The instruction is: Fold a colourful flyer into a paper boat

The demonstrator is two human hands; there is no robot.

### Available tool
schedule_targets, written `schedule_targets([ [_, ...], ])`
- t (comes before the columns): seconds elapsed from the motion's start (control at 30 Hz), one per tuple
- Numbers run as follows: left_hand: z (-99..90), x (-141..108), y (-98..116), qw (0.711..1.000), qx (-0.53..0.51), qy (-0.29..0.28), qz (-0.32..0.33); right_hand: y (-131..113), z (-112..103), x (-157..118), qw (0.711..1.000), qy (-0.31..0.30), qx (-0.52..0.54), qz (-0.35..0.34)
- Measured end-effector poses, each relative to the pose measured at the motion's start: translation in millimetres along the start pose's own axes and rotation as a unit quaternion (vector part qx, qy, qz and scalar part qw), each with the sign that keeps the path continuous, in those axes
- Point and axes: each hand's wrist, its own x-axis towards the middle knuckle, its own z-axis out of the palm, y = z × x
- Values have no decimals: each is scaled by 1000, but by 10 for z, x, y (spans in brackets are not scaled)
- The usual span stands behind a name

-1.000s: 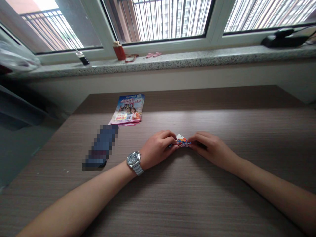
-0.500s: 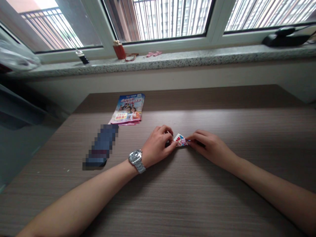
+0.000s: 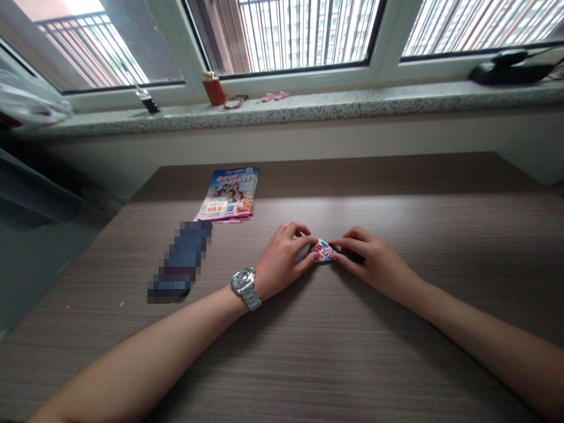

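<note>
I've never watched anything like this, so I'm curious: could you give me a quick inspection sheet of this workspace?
Surface: brown wood-grain table.
Job's things: small folded printed paper, pinched between both hands.
Clutter: stack of colourful leaflets; dark object, too pixelated to name.
Hands: left hand, wearing a steel wristwatch, and right hand both grip the paper.
Cables: nothing seen on the table.
Surroundings: barred window; speckled stone sill bearing a red container and a black device.
</note>
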Motion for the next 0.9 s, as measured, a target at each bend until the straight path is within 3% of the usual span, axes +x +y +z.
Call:
schedule_targets([
  [0.37, -28, 7, 1, 997, -75, -12, 7, -39, -32, 7, 998, -12, 47, 34],
  [0.53, -24, 2, 16, 988, -156, -7, -4, -55, -46, -6, 995, -24, 79, 56],
  [0.9, -45, -3, 83, 974, -227, -15, -8, -114, -76, -11, 972, -55, 186, 130],
])
